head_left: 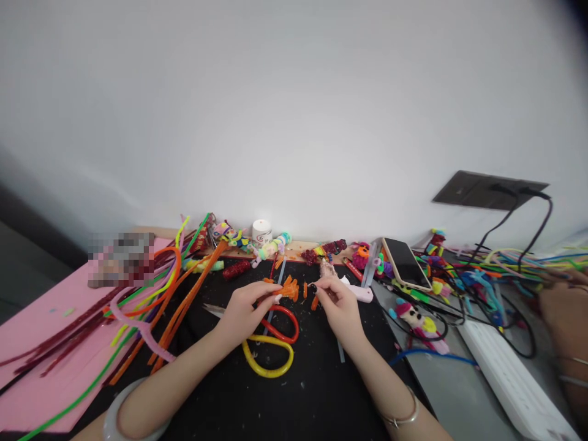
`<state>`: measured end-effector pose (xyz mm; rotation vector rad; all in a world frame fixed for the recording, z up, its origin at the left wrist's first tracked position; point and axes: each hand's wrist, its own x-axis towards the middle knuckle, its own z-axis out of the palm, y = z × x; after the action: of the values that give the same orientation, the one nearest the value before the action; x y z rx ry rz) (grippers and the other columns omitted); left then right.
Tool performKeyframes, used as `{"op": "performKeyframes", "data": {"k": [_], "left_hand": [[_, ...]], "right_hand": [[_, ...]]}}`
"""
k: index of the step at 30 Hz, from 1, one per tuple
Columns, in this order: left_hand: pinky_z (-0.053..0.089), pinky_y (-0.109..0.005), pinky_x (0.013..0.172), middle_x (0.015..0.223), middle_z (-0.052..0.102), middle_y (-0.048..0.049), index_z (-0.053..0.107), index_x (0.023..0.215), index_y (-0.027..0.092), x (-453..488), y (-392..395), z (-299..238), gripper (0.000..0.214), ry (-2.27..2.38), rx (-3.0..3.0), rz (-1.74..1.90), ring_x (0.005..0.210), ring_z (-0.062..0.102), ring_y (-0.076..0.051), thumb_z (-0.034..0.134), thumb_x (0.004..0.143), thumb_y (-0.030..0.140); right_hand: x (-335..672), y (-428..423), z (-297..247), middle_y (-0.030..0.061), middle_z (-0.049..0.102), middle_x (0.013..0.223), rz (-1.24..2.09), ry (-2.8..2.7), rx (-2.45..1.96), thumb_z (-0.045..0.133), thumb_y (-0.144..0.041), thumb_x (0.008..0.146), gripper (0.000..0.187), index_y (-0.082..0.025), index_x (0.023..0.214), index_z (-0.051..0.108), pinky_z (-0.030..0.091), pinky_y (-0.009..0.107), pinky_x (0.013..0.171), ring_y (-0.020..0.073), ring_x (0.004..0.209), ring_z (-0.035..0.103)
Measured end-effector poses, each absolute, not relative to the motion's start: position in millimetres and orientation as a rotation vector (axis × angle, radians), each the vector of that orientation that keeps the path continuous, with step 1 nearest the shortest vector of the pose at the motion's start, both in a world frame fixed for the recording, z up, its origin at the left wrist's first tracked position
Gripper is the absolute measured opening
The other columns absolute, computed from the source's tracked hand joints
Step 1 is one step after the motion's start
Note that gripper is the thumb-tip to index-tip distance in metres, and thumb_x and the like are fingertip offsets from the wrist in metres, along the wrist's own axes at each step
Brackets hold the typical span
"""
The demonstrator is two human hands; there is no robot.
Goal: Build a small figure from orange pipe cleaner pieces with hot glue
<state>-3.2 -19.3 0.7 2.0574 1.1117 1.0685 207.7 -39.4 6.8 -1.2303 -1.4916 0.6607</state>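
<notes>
My left hand (250, 306) is closed in a pinch on a fringed piece of orange pipe cleaner (290, 288). A small white bit shows at its thumb tip. My right hand (337, 303) has its thumb and forefinger pressed together; a tiny dark thing seems to stick out between them, too small to name. Short orange scraps (305, 290) lie between the two hands. Under my left hand rest scissors with one red and one yellow handle (269, 372), blades pointing left. Beside my right hand lies a pale pink glue-gun-like tool (361, 293), partly hidden.
Long pipe cleaners (184, 306) spread over a pink board (50, 343) at left. Along the wall stand a white cup (261, 231) and several fuzzy figures. To the right are a phone (407, 263), a fuzzy doll (420, 324), a white power strip (509, 380), cables and another person's hand (563, 312).
</notes>
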Motion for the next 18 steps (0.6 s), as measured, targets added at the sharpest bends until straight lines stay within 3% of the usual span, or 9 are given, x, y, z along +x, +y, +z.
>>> {"op": "performKeyframes", "data": {"k": [5, 8, 14, 18], "left_hand": [[0.051, -0.028, 0.082, 0.096, 0.071, -0.0065, 0.069, 0.098, 0.018, -3, -20, 0, 0.019, 1.070, 2.052, 1.089, 0.089, 0.065, -0.018, 0.056, 0.084, 0.019], [0.051, -0.029, 0.083, 0.096, 0.070, -0.0065, 0.070, 0.096, 0.018, -3, -19, -1, 0.018, 1.059, 2.012, 1.111, 0.091, 0.065, -0.018, 0.058, 0.083, 0.018], [0.052, -0.032, 0.085, 0.102, 0.066, -0.0077, 0.070, 0.093, 0.018, -6, -15, -7, 0.017, 1.083, 1.803, 1.153, 0.095, 0.064, -0.020, 0.059, 0.081, 0.021], [0.052, -0.036, 0.090, 0.107, 0.065, -0.0089, 0.069, 0.094, 0.016, -4, -13, -9, 0.021, 1.069, 1.567, 1.166, 0.097, 0.064, -0.022, 0.064, 0.077, 0.027]], "right_hand": [[209, -42, 7, 0.0017, 0.057, 0.072, 0.482, -1.616, -1.294, 0.046, -0.022, 0.087, 0.018, -0.019, 0.072, 0.055, 0.039, 0.027, 0.061, 0.0156, 0.066, 0.052], [213, -40, 6, 0.0036, 0.057, 0.078, 0.336, -1.631, -1.376, 0.043, -0.021, 0.088, 0.015, -0.018, 0.083, 0.057, 0.040, 0.028, 0.063, 0.0168, 0.069, 0.051], [223, -34, 7, 0.0089, 0.058, 0.101, 0.061, -1.718, -1.483, 0.042, -0.007, 0.077, 0.028, -0.017, 0.100, 0.054, 0.040, 0.038, 0.086, 0.0235, 0.097, 0.051], [229, -33, 9, 0.0118, 0.054, 0.117, -0.073, -1.702, -1.879, 0.043, -0.004, 0.070, 0.043, -0.017, 0.111, 0.052, 0.037, 0.045, 0.090, 0.0299, 0.109, 0.045]]}}
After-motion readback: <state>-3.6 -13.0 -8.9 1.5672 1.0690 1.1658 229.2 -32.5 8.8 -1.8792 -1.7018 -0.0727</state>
